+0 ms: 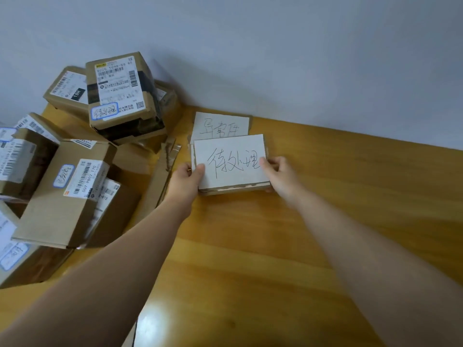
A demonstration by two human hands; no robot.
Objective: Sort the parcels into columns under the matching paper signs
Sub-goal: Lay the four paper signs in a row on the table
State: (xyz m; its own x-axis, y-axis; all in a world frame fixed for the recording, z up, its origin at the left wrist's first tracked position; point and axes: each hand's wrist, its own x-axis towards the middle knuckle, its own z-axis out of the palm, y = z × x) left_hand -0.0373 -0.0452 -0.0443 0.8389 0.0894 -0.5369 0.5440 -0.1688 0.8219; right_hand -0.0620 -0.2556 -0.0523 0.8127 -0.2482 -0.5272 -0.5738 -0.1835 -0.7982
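In the head view we see our left hand (188, 178) and right hand (276, 175) holding a white paper sign with black handwritten characters (233, 161), backed with torn brown cardboard, one hand at each short edge. Each thumb lies on the white face and the fingers curl underneath, pinching the sign. It sits low over the glossy yellow-brown wooden table (250, 259); we cannot tell whether it touches the top. Just behind it, partly overlapped, a second white paper sign (221, 126) with fainter writing lies near the pale grey wall (275, 58). To the left, brown cardboard parcels (75, 171) with white shipping labels are heaped together. The topmost tilted box (120, 96) carries a blue-outlined handwritten sticker.
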